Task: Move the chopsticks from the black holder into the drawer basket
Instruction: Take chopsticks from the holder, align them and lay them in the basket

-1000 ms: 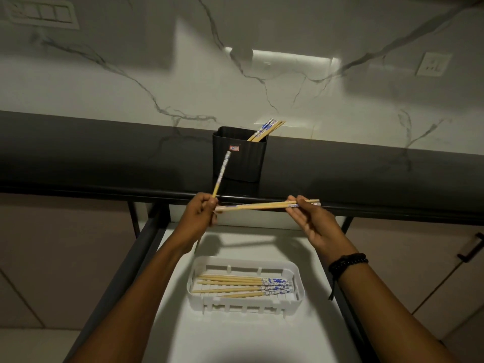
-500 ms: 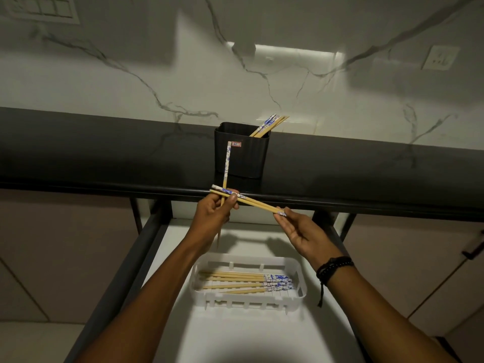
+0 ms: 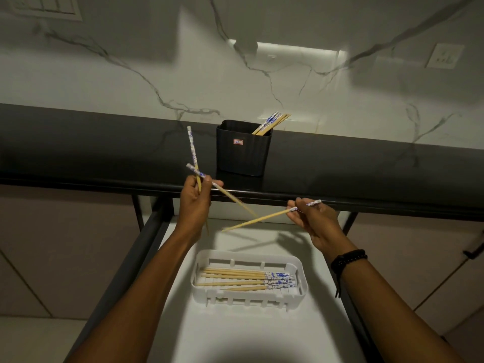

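Note:
The black holder (image 3: 242, 150) stands on the dark counter edge, with a few chopsticks (image 3: 272, 122) leaning out of its right corner. My left hand (image 3: 195, 203) grips two chopsticks (image 3: 193, 150), one upright and one slanting down to the right. My right hand (image 3: 313, 218) pinches a single chopstick (image 3: 258, 219) near its blue-patterned end, tip pointing down-left. Below them the white drawer basket (image 3: 301, 290) holds several chopsticks (image 3: 243, 279) lying flat, patterned ends to the right.
The open drawer's white floor (image 3: 235, 331) stretches toward me between dark rails (image 3: 125, 260). The dark counter (image 3: 78, 142) runs across the view under a marble wall with a socket (image 3: 444, 57). Cabinet fronts flank the drawer on both sides.
The sticks held between both hands have separated: my left hand keeps two, my right hand has pulled one away to the right. Both hands now sit a little wider apart.

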